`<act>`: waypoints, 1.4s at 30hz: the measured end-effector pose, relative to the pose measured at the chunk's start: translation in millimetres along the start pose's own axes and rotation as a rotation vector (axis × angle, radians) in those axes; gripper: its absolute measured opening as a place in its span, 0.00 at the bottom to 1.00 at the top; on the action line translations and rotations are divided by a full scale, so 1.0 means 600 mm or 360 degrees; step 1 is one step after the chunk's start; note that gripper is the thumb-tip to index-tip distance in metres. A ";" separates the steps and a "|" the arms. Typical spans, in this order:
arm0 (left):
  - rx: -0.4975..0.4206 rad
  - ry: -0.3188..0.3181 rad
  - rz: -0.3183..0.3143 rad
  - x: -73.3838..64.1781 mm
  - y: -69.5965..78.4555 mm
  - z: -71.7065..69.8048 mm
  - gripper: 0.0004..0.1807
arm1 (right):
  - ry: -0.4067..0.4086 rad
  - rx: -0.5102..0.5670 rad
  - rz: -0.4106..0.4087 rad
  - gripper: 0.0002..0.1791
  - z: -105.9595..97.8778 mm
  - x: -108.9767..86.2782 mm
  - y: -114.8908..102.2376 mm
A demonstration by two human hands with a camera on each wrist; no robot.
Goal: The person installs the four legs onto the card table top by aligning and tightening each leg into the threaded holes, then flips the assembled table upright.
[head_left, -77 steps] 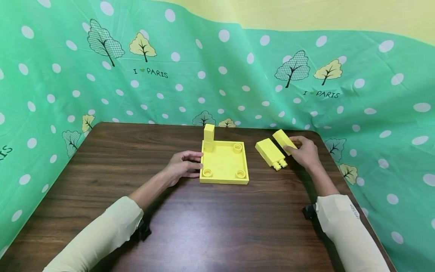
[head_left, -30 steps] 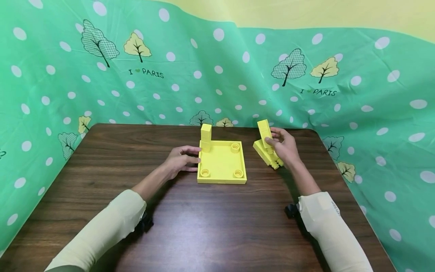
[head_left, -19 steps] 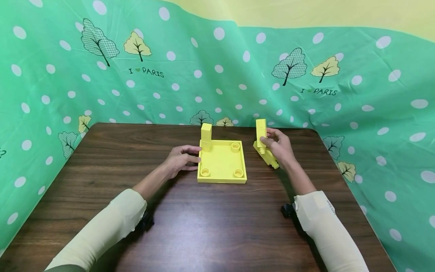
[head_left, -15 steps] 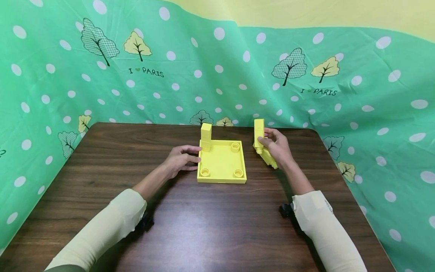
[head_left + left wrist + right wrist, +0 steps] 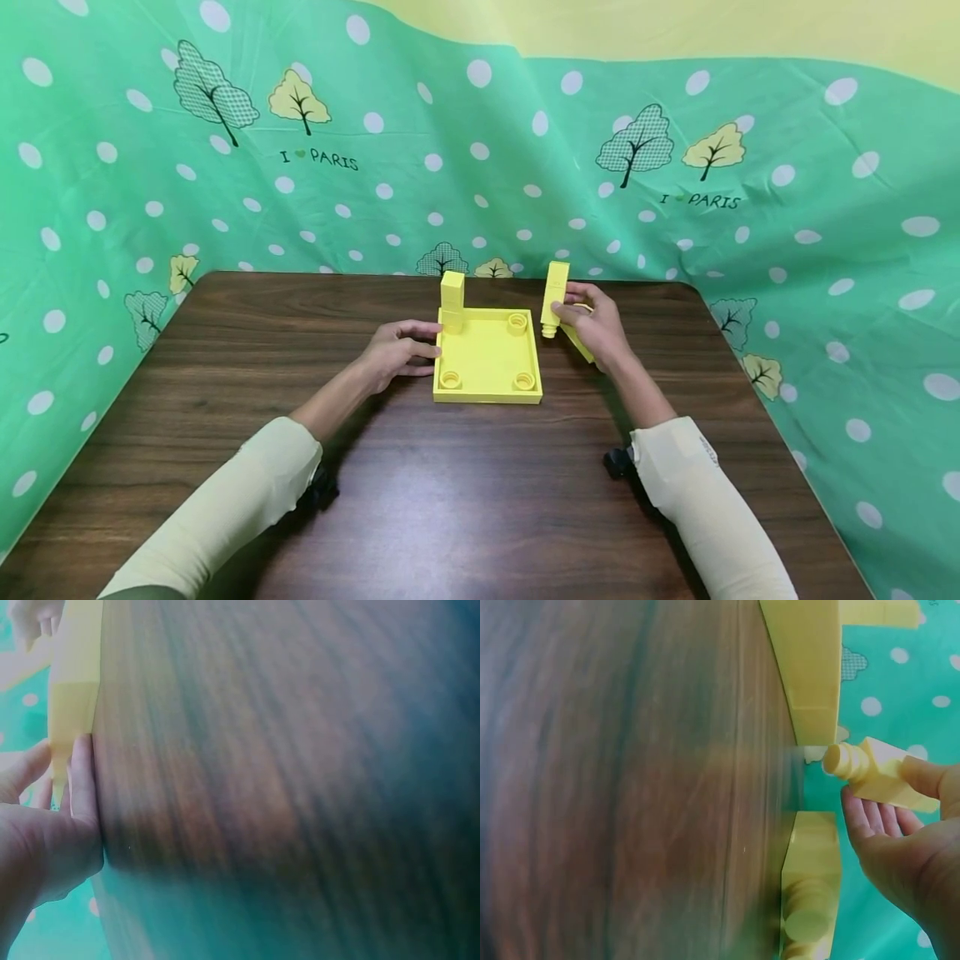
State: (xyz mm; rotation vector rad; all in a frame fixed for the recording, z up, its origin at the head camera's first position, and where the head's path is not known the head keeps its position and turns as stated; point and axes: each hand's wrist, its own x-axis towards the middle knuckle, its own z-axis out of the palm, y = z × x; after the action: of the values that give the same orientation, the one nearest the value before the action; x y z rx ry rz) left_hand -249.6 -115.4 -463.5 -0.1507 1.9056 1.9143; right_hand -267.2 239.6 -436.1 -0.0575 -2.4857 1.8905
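A shallow square yellow tray-like piece point(image 5: 487, 354) lies on the table, with raised rims and round sockets showing at three corners. In its far left corner stands a yellow square post point(image 5: 452, 292). My left hand point(image 5: 393, 354) touches the left wall with extended fingers and thumb. Just beyond the right far corner, my right hand point(image 5: 600, 323) pinches a second yellow post point(image 5: 555, 293) between thumb and fingers. That post is tilted slightly, its ribbed round peg point(image 5: 845, 760) pointing down in the head view. Other yellow posts point(image 5: 577, 343) lie beneath the right hand, mostly hidden.
The dark wood-grain table point(image 5: 465, 500) extends around the pieces. Behind it hangs a green curtain point(image 5: 405, 167) with white dots and printed trees. Black wrist cameras sit under both sleeves.
My right hand has lifted a post from the right side, turned it upright with peg downward, and carried it left toward the tray-like piece. The left hand stays at the wall.
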 end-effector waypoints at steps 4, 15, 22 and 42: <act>-0.0005 -0.0002 -0.0007 -0.001 -0.001 -0.001 0.29 | -0.0003 0.0042 -0.0024 0.30 0.008 0.000 -0.002; -0.0021 -0.0013 0.0002 0.000 -0.001 -0.001 0.29 | 0.0014 0.0056 -0.0052 0.31 0.020 0.008 -0.012; -0.0031 -0.0007 0.0008 0.001 -0.003 -0.002 0.29 | 0.0012 0.0114 -0.0046 0.33 0.029 0.015 -0.017; -0.0039 -0.0010 0.0009 -0.003 -0.003 0.000 0.29 | -0.0021 0.0217 -0.0032 0.31 0.055 0.019 -0.021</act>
State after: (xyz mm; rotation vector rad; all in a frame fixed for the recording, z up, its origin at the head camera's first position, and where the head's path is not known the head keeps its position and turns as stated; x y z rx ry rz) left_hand -247.5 -116.1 -464.6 -0.1468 1.8809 1.9407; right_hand -279.9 204.8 -432.8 -0.0178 -2.3487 2.0524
